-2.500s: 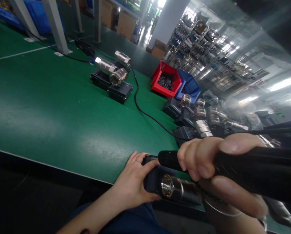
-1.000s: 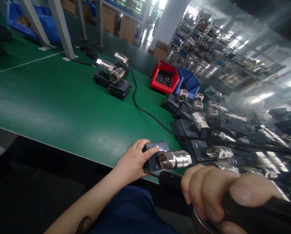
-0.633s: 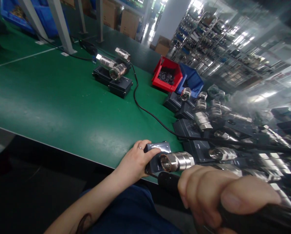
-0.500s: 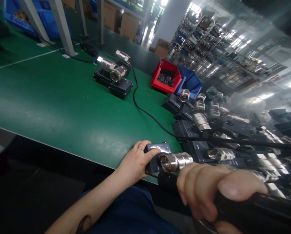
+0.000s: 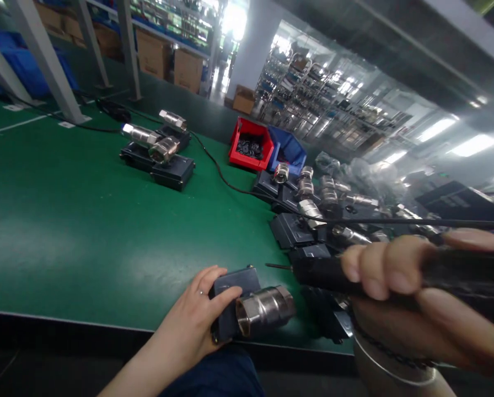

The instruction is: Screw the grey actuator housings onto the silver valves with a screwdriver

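Observation:
My left hand (image 5: 197, 311) grips a dark box (image 5: 236, 281) with a silver threaded metal fitting (image 5: 267, 310) on its right side, at the near edge of the green table. My right hand (image 5: 404, 275) is wrapped round a black power screwdriver (image 5: 323, 274), held above the table at the right. Its thin bit points left and stands apart from the box, above and to the right of it. Part of the tool runs out of view at the right.
Several dark boxes with metal fittings (image 5: 292, 230) crowd the right side. More such units (image 5: 173, 172) sit at the back left. A red bin (image 5: 251, 144) of small dark parts and a blue bin (image 5: 287, 150) stand behind. A black cable (image 5: 226, 179) crosses the table.
The screwdriver's bit has come away from the near side of the held box and now hangs higher, with my right hand raised. The camera view has shifted; my left hand still grips the box.

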A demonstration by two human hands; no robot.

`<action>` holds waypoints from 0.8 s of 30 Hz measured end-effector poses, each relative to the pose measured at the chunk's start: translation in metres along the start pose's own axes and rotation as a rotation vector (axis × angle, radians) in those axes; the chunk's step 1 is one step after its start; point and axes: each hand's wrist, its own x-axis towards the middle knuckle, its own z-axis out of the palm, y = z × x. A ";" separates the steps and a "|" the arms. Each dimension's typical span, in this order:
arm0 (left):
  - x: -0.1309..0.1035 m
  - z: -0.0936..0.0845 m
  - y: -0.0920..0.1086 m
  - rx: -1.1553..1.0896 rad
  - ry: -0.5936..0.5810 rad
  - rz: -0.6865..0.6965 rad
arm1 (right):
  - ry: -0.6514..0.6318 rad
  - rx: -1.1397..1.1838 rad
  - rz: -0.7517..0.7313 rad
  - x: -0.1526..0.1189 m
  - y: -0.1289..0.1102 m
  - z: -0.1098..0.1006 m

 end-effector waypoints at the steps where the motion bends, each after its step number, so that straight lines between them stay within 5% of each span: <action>1: 0.000 0.001 0.000 -0.014 0.003 -0.002 | -0.024 0.045 -0.015 0.004 0.005 0.008; 5: -0.003 0.004 -0.002 -0.038 0.011 -0.011 | -0.127 0.113 0.025 0.007 0.023 0.027; 24: -0.006 0.003 -0.004 -0.059 -0.022 -0.012 | -0.176 0.108 0.138 0.015 0.034 0.037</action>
